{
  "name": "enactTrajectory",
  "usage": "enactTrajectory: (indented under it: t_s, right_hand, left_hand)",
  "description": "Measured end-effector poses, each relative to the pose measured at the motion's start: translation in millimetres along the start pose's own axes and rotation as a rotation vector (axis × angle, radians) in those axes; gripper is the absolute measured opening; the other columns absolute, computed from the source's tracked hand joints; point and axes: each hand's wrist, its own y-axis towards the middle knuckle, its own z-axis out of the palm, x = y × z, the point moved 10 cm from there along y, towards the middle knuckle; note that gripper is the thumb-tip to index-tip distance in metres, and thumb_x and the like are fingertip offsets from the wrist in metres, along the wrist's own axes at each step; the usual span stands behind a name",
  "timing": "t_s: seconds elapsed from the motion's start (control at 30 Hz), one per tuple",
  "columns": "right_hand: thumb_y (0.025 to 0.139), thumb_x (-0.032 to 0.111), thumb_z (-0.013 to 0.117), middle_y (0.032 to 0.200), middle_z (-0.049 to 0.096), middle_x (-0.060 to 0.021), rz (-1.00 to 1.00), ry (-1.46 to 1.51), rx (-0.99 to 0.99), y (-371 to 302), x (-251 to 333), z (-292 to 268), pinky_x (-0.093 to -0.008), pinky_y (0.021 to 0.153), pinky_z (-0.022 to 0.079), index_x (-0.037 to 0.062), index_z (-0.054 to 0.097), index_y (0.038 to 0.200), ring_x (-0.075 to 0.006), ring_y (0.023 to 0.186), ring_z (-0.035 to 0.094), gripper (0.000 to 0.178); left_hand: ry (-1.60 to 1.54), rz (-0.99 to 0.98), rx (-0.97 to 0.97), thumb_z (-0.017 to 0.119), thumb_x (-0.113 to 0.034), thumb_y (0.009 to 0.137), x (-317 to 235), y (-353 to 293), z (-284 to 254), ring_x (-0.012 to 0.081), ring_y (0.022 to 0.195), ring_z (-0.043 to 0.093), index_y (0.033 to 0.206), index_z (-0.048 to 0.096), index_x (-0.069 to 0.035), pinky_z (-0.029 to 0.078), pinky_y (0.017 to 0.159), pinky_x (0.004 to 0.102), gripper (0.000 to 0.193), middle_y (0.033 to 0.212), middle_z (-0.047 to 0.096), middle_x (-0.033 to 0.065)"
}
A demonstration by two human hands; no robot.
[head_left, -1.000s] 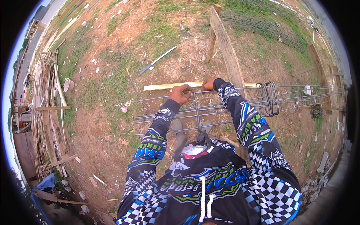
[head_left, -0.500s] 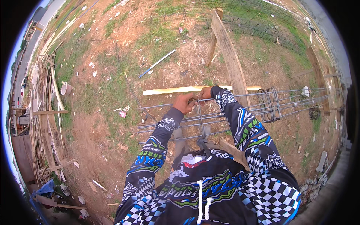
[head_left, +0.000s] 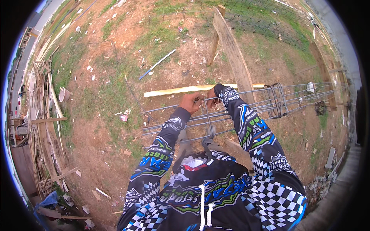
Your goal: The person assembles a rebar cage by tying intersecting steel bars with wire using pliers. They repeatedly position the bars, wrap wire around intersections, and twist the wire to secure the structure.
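My left hand (head_left: pixel 190 102) is closed at the far long steel bar (head_left: pixel 163 108), thumb and fingers pinched beside the top corner of a thin upright stirrup (head_left: pixel 207 117). Just to the right of that corner, my right hand (head_left: pixel 212 97) has its fingers curled in at the same bar. Whatever small thing either hand grips is too small to make out. The stirrup spans several parallel bars lying across in front of me, its near end close to my waist. Farther right, a bunch of loose stirrups (head_left: pixel 275 101) hangs around the bars.
A wooden board on a post (head_left: pixel 232 50) stands beyond the bars, with a pale wooden strip (head_left: pixel 169 92) on the ground. A thin blue-and-white pole (head_left: pixel 157 64) lies farther off. Left are a bucket (head_left: pixel 64 94) and piled timber (head_left: pixel 48 142). Steel cages (head_left: pixel 262 25) lie at the back.
Both hands stay at the stirrup corner. My right hand has turned and its fingers are now more curled down at the bar. The view has shifted slightly.
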Motion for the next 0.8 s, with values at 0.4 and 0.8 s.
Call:
enactTrajectory:
  t_s: [0.4, 0.8]
  right_hand:
    - [0.079, 0.022, 0.059, 0.108, 0.067, -0.0206, -0.227, -0.115, -1.083, -122, 1, 41, -0.0476, 0.09, 0.05, 0.0177, 0.059, 0.129, -0.0397, 0.097, 0.065, 0.05]
    - [0.093, 0.034, 0.055, 0.087, 0.067, -0.0191, -0.316, -0.058, -0.777, -74, 18, 39, -0.0443, 0.072, 0.049, 0.0147, 0.07, 0.107, -0.0369, 0.081, 0.064, 0.028]
  left_hand:
    - [0.011, 0.056, 0.003, 0.076, -0.012, 0.075, -12, 6, 2, 0.024, 0.068, 0.068, 0.092, 0.072, -0.007, 0.053, 0.065, 0.0353, 0.018, 0.076, 0.07, 0.0136]
    - [-0.046, -0.05, 0.021, 0.078, -0.013, 0.074, 7, 5, 5, 0.0196, 0.068, 0.067, 0.09, 0.074, -0.005, 0.052, 0.063, 0.0334, 0.019, 0.074, 0.071, 0.0115]
